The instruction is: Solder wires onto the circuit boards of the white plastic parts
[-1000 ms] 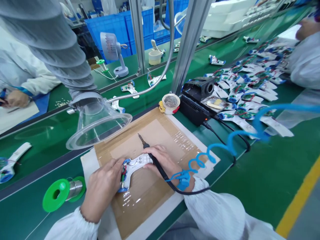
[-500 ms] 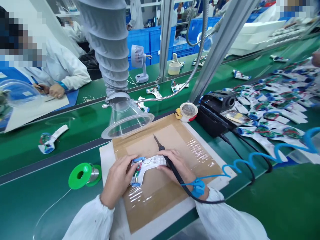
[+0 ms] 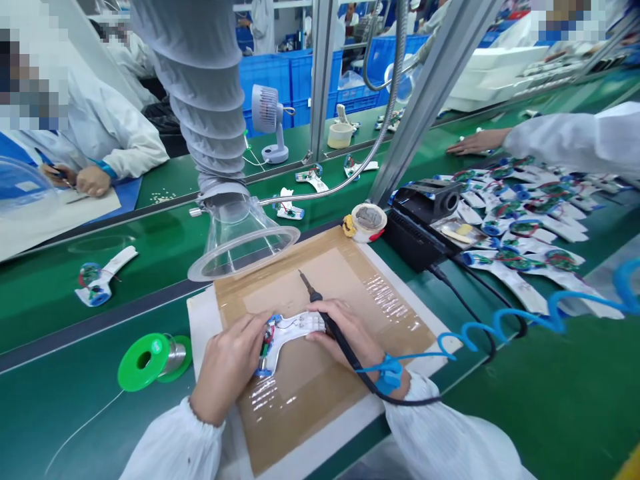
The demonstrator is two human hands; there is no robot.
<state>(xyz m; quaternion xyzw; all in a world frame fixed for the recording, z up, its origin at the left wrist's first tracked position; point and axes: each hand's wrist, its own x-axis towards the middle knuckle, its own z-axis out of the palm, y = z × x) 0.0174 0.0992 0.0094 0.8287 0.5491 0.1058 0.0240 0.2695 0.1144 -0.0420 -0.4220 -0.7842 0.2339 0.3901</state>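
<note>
A white plastic housing [image 3: 290, 329], with a wide end carrying wires and a green circuit board, is held just above a taped cardboard sheet [image 3: 320, 407]. My left hand [image 3: 227, 360] is closed on its wide end, covering part of the wiring. The narrow end lies between the thumb and fingers of my right hand [image 3: 355, 333]. That same hand also holds a soldering iron [image 3: 311, 291], its tip pointing up and away over the cardboard, apart from the housing. A blue wrist strap [image 3: 391, 375] with a coiled cord circles my right wrist.
Left stands a green solder spool [image 3: 145, 363]. A clear fume hood [image 3: 245, 250] hangs over the cardboard's far edge. Behind right are a round tub [image 3: 369, 223], a black soldering station [image 3: 415, 230] and piled housings [image 3: 525, 233]. A co-worker's arm [image 3: 560, 139] reaches over the pile.
A co-worker's arm has come in from the right over the pile. Housings on the belt have shifted rightward relative to the fan. My left fingers have drawn together over the housing's wide end.
</note>
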